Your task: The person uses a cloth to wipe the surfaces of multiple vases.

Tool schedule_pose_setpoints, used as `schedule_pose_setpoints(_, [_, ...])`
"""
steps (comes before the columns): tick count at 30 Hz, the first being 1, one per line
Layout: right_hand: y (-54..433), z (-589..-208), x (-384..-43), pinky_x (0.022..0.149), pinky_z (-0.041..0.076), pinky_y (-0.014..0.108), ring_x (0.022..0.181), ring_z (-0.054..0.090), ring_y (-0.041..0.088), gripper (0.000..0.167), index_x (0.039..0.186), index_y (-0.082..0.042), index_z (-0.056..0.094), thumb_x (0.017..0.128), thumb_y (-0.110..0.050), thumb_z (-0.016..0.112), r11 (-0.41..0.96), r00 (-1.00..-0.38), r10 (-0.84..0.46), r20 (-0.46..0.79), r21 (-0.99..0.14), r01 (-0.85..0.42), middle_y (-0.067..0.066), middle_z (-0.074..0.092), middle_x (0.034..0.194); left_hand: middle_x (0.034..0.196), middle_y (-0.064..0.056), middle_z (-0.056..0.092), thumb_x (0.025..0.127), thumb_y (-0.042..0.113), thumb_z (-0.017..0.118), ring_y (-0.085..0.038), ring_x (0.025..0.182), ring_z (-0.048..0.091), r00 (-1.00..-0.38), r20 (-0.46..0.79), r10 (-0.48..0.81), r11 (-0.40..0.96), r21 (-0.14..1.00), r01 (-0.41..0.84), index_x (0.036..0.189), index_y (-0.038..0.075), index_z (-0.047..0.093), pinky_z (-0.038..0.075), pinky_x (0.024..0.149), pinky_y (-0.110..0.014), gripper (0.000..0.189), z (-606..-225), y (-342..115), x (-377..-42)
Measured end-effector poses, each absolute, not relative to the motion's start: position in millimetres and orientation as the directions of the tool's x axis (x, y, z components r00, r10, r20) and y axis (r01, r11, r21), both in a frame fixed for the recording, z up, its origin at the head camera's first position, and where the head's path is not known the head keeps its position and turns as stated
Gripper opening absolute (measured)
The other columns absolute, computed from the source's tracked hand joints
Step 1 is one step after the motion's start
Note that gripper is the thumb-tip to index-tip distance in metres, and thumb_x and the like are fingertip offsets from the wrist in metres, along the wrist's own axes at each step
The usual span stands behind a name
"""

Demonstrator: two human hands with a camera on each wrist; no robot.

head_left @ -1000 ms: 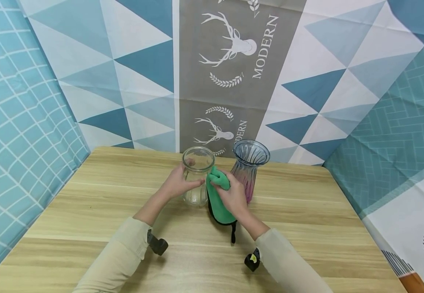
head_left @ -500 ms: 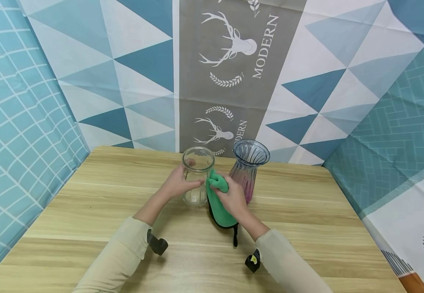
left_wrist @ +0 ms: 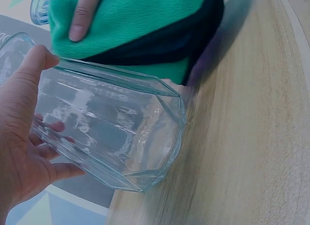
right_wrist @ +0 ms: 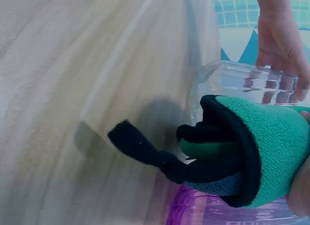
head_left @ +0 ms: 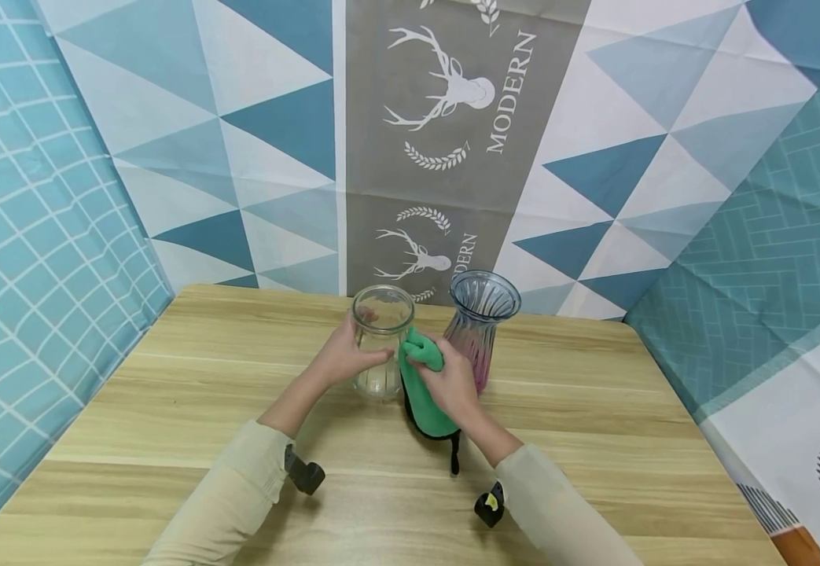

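Observation:
My left hand (head_left: 342,355) holds a clear glass vase (head_left: 378,380) upright on the table, thumb on the near side and fingers round the far side. In the left wrist view, the fingers show through the glass of the vase (left_wrist: 111,123). A green cloth (head_left: 429,410) with black edging is bunched in my right hand (head_left: 454,383). Its upper end lies against or very close to the clear vase's right side. A black strap (right_wrist: 140,147) hangs from the cloth. Just behind my right hand stands a second glass vase (head_left: 479,334), blue at its flared rim and pink below, partly hidden.
The wooden table (head_left: 579,456) extends to both sides and in front of the vases. A patterned backdrop (head_left: 438,157) rises directly behind its back edge. Small black wrist cameras (head_left: 305,475) hang from the sleeves.
The cloth's top fold and its strap have shifted slightly in my right hand, the strap a little to the right. Both vases and my left hand stay in place.

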State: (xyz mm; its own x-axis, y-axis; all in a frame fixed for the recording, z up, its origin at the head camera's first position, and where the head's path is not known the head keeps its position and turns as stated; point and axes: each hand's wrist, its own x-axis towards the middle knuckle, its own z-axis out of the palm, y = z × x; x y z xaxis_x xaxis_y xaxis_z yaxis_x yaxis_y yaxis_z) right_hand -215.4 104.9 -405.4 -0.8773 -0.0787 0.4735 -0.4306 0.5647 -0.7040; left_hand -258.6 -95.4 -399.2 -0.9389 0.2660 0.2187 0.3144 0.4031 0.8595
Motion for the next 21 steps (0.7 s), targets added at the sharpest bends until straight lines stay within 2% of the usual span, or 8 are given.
schedule_pose_setpoints(6, [104.0,-398.0,-217.3,0.084,0.054,0.041,0.101,0.064,0.026,0.043,0.120,-0.009,0.061,0.080,-0.015,0.074,0.533,-0.857,-0.052,0.513,-0.712,-0.458,0.012,0.068,0.112,0.133,-0.017,0.048,0.073,0.026,0.077,-0.035,0.128,0.043,-0.935,0.226,0.274,0.415,0.849,0.327,0.131,0.011,0.034,0.034,0.109,-0.051,0.074,-399.4,-96.2,-258.2])
schedule_pose_setpoints(15, [103.5,-395.9,-218.5,0.084,0.053,0.043,0.100,0.065,0.028,0.041,0.119,-0.008,0.062,0.080,-0.017,0.074,0.562,-0.871,-0.072,0.485,-0.702,-0.438,0.013,0.068,0.110,0.134,-0.017,0.049,0.073,0.027,0.077,-0.035,0.126,0.045,-0.932,0.228,0.280,0.433,0.837,0.335,0.131,0.011,0.037,0.037,0.106,-0.052,0.072,-400.3,-97.0,-258.9])
schedule_pose_setpoints(21, [105.2,-402.6,-216.5,0.085,0.053,0.043,0.102,0.064,0.028,0.039,0.117,-0.010,0.062,0.081,-0.019,0.073,0.591,-0.891,-0.103,0.442,-0.693,-0.413,0.012,0.068,0.111,0.134,-0.019,0.049,0.073,0.029,0.077,-0.037,0.126,0.045,-0.933,0.222,0.282,0.443,0.833,0.332,0.130,0.008,0.040,0.037,0.105,-0.053,0.071,-398.9,-97.6,-257.9])
